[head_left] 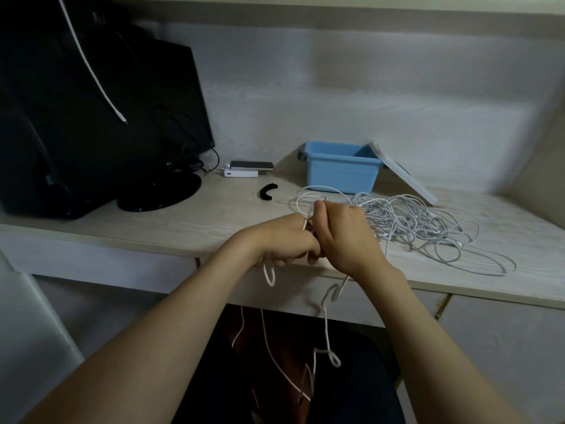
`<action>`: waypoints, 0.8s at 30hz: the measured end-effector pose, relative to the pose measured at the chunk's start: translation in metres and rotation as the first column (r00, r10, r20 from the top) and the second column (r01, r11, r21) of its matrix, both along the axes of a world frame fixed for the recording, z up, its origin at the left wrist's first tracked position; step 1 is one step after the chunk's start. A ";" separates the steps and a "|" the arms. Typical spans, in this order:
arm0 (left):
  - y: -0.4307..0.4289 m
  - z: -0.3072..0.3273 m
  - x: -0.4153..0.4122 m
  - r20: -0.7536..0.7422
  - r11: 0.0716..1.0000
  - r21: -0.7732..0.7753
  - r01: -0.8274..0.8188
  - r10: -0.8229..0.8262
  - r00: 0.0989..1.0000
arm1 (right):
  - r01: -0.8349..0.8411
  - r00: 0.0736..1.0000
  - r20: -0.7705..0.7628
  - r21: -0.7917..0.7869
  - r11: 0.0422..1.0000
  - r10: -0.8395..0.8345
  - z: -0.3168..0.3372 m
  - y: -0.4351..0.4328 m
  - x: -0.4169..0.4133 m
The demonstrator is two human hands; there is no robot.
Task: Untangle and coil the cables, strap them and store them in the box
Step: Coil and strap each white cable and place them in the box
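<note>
At the near edge of a pale wood-grain desk (183, 221), two bare hands meet around a thin white cable (326, 328). The left hand (284, 240) has its fingers curled round the cable. The right hand (345, 237) presses against the left and grips the same cable with closed fingers, thumb raised. Loops of this cable rise just beyond the hands, and loose lengths hang below the desk edge toward the person's lap (one length twists into a small loop). Just right of the hands, a tangled pile of white cables (412, 221) lies spread on the desk. Farther back stands an open blue box (342, 172), with a white lid (406, 179) leaning against its right side. Left of the box lies a curved black strap (268, 191). Farther left, a phone (251, 165) rests on a white power bank (240, 172). A dark monitor (91, 102) fills the far left.
</note>
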State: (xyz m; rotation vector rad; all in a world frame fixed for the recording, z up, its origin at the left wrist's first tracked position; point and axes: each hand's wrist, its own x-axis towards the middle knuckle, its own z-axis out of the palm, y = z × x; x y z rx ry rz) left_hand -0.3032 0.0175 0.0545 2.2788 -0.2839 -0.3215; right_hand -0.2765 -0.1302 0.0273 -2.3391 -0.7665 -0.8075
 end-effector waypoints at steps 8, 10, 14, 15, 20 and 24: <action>0.004 -0.003 -0.002 -0.077 0.988 -0.095 0.119 -0.126 0.989 | -0.064 0.857 -0.423 0.480 0.875 0.295 0.003 -0.007 0.003; 0.007 -0.002 -0.002 -0.100 0.971 -0.228 0.067 -0.092 0.991 | 0.064 0.764 -0.524 0.641 0.765 0.375 0.000 -0.010 0.001; 0.017 -0.001 0.006 -0.187 0.883 -0.457 -0.111 0.026 0.982 | 0.115 0.728 -0.557 0.674 0.730 0.400 -0.010 -0.017 -0.006; 0.019 -0.001 0.009 -0.217 0.864 -0.485 -0.138 0.034 0.976 | 0.101 0.717 -0.552 0.688 0.719 0.427 -0.012 -0.016 -0.008; 0.019 -0.006 0.009 -0.298 0.857 -0.471 -0.211 0.070 0.952 | 0.059 0.766 -0.459 0.746 0.663 0.449 -0.016 -0.008 -0.007; 0.013 -0.008 0.002 -0.152 0.867 -0.491 -0.088 0.014 0.988 | 0.084 0.827 -0.420 0.749 0.657 0.373 -0.017 0.002 -0.002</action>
